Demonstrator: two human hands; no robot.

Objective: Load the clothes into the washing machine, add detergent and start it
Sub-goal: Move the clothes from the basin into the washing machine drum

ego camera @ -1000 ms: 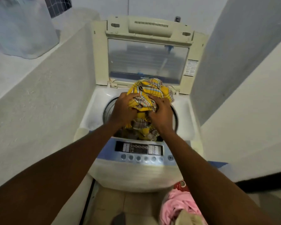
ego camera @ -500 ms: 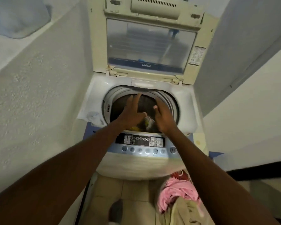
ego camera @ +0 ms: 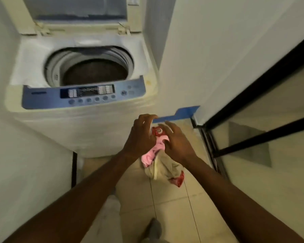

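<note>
A white top-loading washing machine [ego camera: 81, 127] stands at the upper left with its lid [ego camera: 77, 9] raised and its dark drum [ego camera: 95, 71] exposed. A blue control panel [ego camera: 84, 95] runs along its front edge. On the tiled floor to the machine's right lies a heap of clothes [ego camera: 161, 162]: pink, beige and red pieces. My left hand [ego camera: 140, 137] and my right hand [ego camera: 177, 141] hover just over the top of the heap, fingers spread, one on each side, holding nothing.
White walls close in on the left [ego camera: 16, 172] and right [ego camera: 200, 50] of the machine. A black-framed glass door [ego camera: 253, 120] stands at the right. My foot [ego camera: 154, 228] shows at the bottom on the beige floor tiles. Blue tape [ego camera: 182, 113] marks the wall's base.
The yellow checked garment went down into the drum and both hands let go of it. My hands then dropped out of the machine, down and right, over the heap on the floor.
</note>
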